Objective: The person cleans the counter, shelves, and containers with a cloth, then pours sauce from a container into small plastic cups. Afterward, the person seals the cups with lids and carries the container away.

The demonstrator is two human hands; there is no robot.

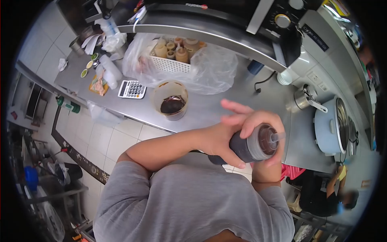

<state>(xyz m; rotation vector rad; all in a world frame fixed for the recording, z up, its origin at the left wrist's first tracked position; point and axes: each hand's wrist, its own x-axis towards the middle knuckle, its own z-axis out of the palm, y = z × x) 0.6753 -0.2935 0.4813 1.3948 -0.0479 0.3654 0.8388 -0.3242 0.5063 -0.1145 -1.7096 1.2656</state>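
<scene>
A squeeze bottle [246, 150] of dark sauce, with a clear nozzle cap, is held tilted in front of the chest, its nozzle pointing right. My left hand [221, 141] is around the bottle's body, with the thumb below. My right hand [268, 121] wraps over the cap end, its fingers curled round the collar. Left of the hands on the steel counter stands an open clear tub [170, 101] with dark sauce at its bottom and smears on its rim.
On the steel counter [209, 107] are a calculator [132, 89], a white basket [171, 64] of bottles amid plastic film, and small sauce cups [84, 73]. A large pot [328, 125] and a saucepan [303, 98] stand right. Another person [318, 193] is at lower right.
</scene>
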